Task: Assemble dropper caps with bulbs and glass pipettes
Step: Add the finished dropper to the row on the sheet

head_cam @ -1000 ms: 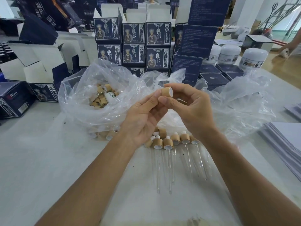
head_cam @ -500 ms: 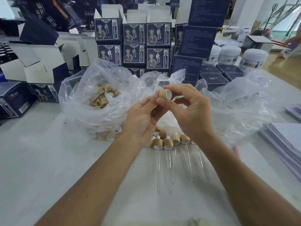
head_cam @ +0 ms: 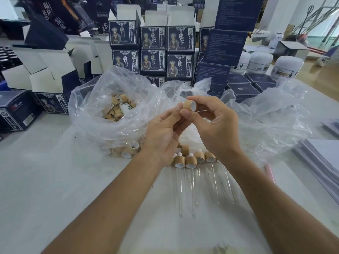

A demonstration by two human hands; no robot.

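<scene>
A: What lies off to the left of the left hand (head_cam: 161, 132)?

B: Open dark-blue boxes (head_cam: 49, 79) well beyond it, and nearer, just to its left, a clear plastic bag (head_cam: 110, 99) with wooden caps (head_cam: 114, 110) heaped inside. More caps press against the bag's lower edge, close to the wrist.

A: And the left hand itself?

B: Its fingers are curled upward, and thumb and fingertips pinch the closed end of a wooden cap (head_cam: 189, 105). That cap sits raised above the surface (head_cam: 55, 180), right between the two hands.

A: So the right hand (head_cam: 218, 129) has it too?

B: Yes. Its thumb and forefinger clamp round the cap from the other side, with the cap's white open end turned toward the right. The remaining fingers are curled in loosely. A thin clear sliver shows just behind the thumb; I cannot tell what it is.

A: What is under the hands?

B: A row of finished droppers (head_cam: 190, 162) lying on the surface, wooden collars side by side beneath the wrists, glass tubes (head_cam: 180, 189) pointing toward the person.

A: And further right?

B: Crumpled plastic (head_cam: 271, 114) beside the right hand, white jars (head_cam: 260, 61) far behind, and a stack of white sheets (head_cam: 322, 158) well out to the right.
</scene>
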